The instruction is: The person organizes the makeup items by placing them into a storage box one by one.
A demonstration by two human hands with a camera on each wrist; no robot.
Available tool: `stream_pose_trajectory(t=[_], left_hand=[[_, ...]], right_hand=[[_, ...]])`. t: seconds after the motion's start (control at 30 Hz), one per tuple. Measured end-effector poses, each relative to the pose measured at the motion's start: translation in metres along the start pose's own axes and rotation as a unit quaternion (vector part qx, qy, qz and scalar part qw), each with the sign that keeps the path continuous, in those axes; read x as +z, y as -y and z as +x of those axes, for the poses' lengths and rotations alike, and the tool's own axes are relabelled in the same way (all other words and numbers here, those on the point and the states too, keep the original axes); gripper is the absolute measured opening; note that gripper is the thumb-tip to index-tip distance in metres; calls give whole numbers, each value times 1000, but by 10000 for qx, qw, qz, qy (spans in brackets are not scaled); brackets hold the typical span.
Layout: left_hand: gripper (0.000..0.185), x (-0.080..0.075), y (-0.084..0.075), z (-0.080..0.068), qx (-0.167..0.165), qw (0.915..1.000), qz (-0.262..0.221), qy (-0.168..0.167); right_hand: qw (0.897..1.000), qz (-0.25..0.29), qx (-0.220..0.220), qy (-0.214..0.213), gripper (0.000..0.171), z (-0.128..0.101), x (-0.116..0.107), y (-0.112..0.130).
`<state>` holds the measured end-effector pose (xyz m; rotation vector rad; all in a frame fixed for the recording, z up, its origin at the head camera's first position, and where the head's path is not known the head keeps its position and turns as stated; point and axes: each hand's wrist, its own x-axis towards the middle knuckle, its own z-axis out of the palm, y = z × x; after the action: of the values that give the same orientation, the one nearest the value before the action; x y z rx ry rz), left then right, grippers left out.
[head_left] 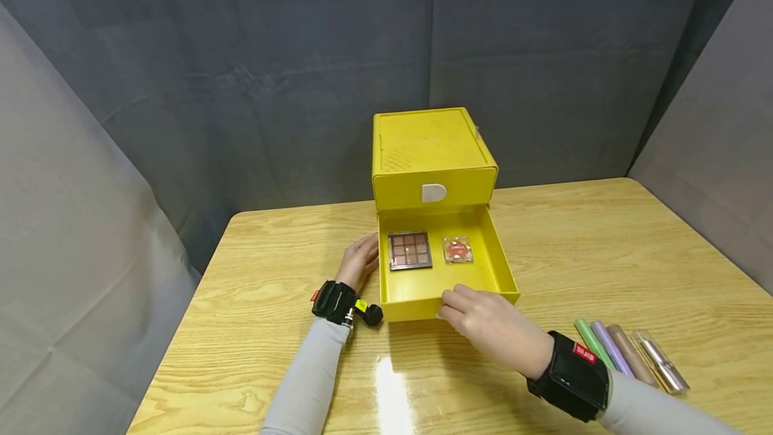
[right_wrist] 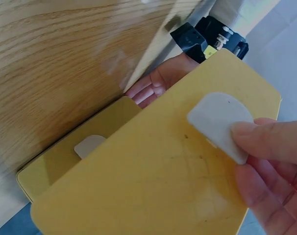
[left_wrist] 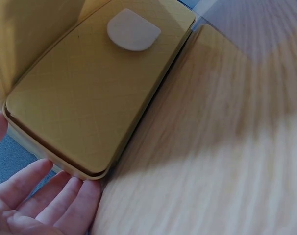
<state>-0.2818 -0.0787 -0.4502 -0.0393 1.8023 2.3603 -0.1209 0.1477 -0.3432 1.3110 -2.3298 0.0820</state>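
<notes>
two hands at the yellow drawer [head_left: 417, 301]: right hand [head_left: 489, 327] at 6 o'clock, grip pinching its white tab [right_wrist: 219, 125]; left hand [head_left: 358, 262] at 9, grip relaxed wide.

Staged recording booth, not a lived-in room. Grey fabric backdrop [head_left: 272, 72] hangs creased on three sides of a single wood-grain table [head_left: 634, 247]. Both forearms carry black strapped wrist cameras [head_left: 338, 304]. Furnishings are limited to a yellow drawer box [head_left: 431, 153] and a few cosmetic tubes [head_left: 631, 354].
</notes>
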Motion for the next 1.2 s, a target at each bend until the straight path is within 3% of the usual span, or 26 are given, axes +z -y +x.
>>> stream_pose_trajectory(t=[0.47,1.2], left_hand=[[49,-3,1,0,10,10000,-43,-10],[49,0,-1,-3,-38,10000,29,-47]], right_hand=[[9994,54,60,-331,17,7,2,-11],[9945,471,803,-478,15,40,21,-62]])
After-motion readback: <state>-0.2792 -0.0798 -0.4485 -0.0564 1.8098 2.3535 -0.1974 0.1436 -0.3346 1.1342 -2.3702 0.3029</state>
